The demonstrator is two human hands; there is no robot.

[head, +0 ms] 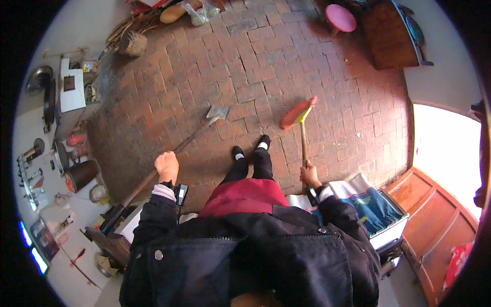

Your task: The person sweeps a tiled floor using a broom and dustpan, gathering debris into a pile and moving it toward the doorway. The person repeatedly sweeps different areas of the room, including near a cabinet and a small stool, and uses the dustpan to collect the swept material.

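My left hand is wrapped around the long wooden handle of a small metal shovel, whose flat grey blade rests at the brick floor ahead of my feet. The handle slants back past my left side. In my right hand is the wooden handle of a broom. Its yellow head and red bristles meet the floor in front and to the right, and they look slightly blurred. Between the two tools are my black shoes.
Brick paving spreads ahead. A pink round stool and a wooden cabinet stand far right. Firewood and a stump lie far left. Beside my right arm is a cloth-covered bench, near an orange wooden door and bright doorway.
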